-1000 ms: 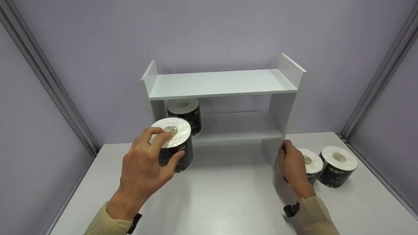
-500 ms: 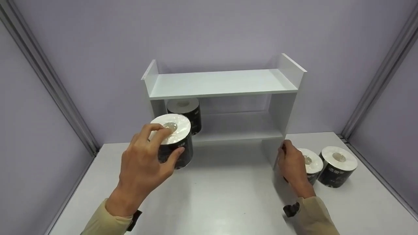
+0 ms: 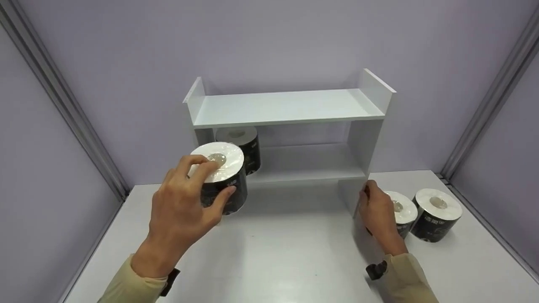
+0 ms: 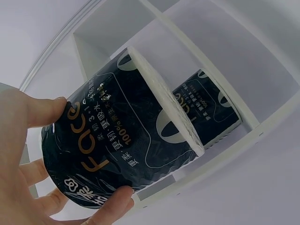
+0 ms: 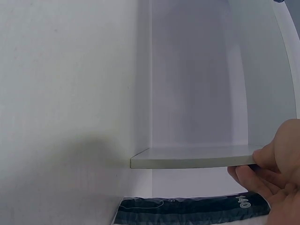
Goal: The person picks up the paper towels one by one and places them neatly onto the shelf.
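My left hand grips a toilet paper roll in dark wrapping, its white end facing up. Fingers lie over the top end and the thumb presses the near side. The roll hangs in front of the left end of a white two-tier shelf. Behind it, a second roll stands on the middle board, partly hidden. In the left wrist view, gold lettering shows on the held roll. My right hand pinches the front edge of the shelf's right side panel, low down.
Two more rolls stand on the white table right of the shelf: one partly behind my right hand, the other beside it. A pale wall rises behind, with metal posts at both corners.
My left hand has risen a little and drifted slightly left, carrying the roll with it. The right hand keeps its place on the shelf panel.
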The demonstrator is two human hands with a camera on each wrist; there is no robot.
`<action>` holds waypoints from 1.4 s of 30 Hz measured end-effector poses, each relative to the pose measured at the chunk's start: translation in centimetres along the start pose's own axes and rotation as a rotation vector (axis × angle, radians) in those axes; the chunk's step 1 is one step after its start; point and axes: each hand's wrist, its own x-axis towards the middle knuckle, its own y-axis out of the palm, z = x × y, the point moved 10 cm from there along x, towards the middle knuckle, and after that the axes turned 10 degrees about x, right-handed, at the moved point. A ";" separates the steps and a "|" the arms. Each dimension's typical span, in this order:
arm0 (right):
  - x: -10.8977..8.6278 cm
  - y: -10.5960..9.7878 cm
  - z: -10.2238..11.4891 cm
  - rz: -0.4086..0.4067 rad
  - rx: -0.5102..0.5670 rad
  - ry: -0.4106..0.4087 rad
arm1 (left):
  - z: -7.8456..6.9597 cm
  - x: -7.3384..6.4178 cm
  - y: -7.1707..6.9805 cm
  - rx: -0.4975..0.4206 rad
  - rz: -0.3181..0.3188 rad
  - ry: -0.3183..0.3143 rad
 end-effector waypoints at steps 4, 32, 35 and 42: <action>0.0 -0.3 0.1 -0.012 -0.001 -0.008 | -0.1 0.0 -0.1 -0.007 -0.008 0.005; 0.3 -2.4 -0.2 -0.221 0.324 0.084 | 0.0 -0.1 -0.5 0.002 -0.007 0.007; 0.4 -2.6 -0.4 -0.236 0.321 0.112 | 0.0 0.0 -0.7 0.002 -0.001 0.004; 0.6 -2.6 -0.5 -0.213 0.309 0.158 | 0.1 0.4 -1.2 0.005 0.000 0.011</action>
